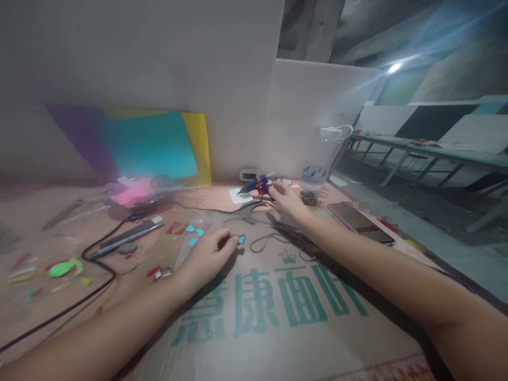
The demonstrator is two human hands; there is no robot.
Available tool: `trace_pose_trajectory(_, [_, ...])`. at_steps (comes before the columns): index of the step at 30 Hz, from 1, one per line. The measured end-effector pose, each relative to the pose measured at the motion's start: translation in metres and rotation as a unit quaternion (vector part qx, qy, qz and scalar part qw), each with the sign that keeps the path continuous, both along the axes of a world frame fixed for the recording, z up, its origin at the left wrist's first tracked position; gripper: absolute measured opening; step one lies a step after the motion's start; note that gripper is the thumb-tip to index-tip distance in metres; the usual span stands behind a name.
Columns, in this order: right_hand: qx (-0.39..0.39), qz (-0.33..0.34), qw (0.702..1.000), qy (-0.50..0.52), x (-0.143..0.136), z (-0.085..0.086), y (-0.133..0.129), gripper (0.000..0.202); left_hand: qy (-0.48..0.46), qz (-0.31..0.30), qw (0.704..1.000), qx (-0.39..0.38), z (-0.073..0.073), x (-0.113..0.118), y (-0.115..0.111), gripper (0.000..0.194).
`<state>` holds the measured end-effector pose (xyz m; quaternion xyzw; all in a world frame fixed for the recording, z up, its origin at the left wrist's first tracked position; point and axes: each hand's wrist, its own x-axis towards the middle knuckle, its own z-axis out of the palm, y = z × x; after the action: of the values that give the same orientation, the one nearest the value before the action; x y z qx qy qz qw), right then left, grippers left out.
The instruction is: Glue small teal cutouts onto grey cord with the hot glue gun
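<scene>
My left hand [212,251] is over the printed board [257,344], its thumb and forefinger pinched on a small blue piece [242,239]. Several more blue pieces [190,228] lie just beyond that hand. Farther back, my right hand [286,200] is at the blue glue gun [254,185], with its fingers at the handle end; how firmly they close round it cannot be made out. A small red light shows on the glue gun, whose nozzle points left over a white paper [239,196]. Grey cord [278,238] lies loosely between the hands.
A phone [361,223] lies beside my right forearm, and a clear bottle [317,159] stands behind it. On the left are a black cable [107,270], a utility knife [127,236], a pink bundle [135,193] and coloured scraps. Coloured sheets [153,145] lean against the back panel.
</scene>
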<state>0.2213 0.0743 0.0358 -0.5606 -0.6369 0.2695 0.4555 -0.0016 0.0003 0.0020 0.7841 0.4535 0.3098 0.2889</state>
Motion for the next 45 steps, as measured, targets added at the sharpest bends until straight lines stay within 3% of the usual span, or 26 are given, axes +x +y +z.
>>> trace_pose_trajectory(3, [0.033, 0.029, 0.998, 0.035, -0.014, 0.002, -0.021, 0.025, -0.003, -0.008, 1.000, 0.011, 0.000, 0.000, -0.001, 0.029])
trace_pose_trajectory(6, [0.059, 0.119, 0.991, 0.026, -0.028, -0.001, -0.044, 0.022, 0.007, -0.018, 0.999, 0.029, -0.001, -0.001, 0.000, 0.027])
trace_pose_trajectory(12, [-0.064, 0.172, 0.983, 0.030, -0.036, -0.027, -0.073, 0.030, 0.029, -0.032, 0.998, 0.046, -0.001, -0.003, 0.000, 0.025])
trace_pose_trajectory(22, [-0.069, 0.198, 0.977, -0.033, -0.038, -0.029, -0.075, 0.023, 0.041, -0.015, 0.998, 0.041, -0.001, -0.003, -0.001, 0.025])
trace_pose_trajectory(25, [-0.044, 0.188, 0.980, -0.043, -0.037, -0.029, -0.074, 0.023, 0.017, -0.003, 0.999, 0.037, 0.001, -0.004, -0.001, 0.023])
trace_pose_trajectory(30, [-0.031, 0.159, 0.986, -0.050, -0.036, -0.030, -0.072, 0.025, -0.001, 0.021, 0.999, 0.046, -0.001, -0.005, 0.001, 0.034])
trace_pose_trajectory(36, [-0.021, 0.158, 0.987, -0.006, -0.037, -0.036, -0.070, 0.023, 0.000, 0.022, 0.998, 0.065, 0.001, -0.004, 0.000, 0.025])
trace_pose_trajectory(45, [-0.001, 0.161, 0.986, -0.036, -0.037, -0.032, -0.072, 0.022, 0.003, 0.034, 0.999, 0.040, 0.003, -0.001, -0.002, 0.019])
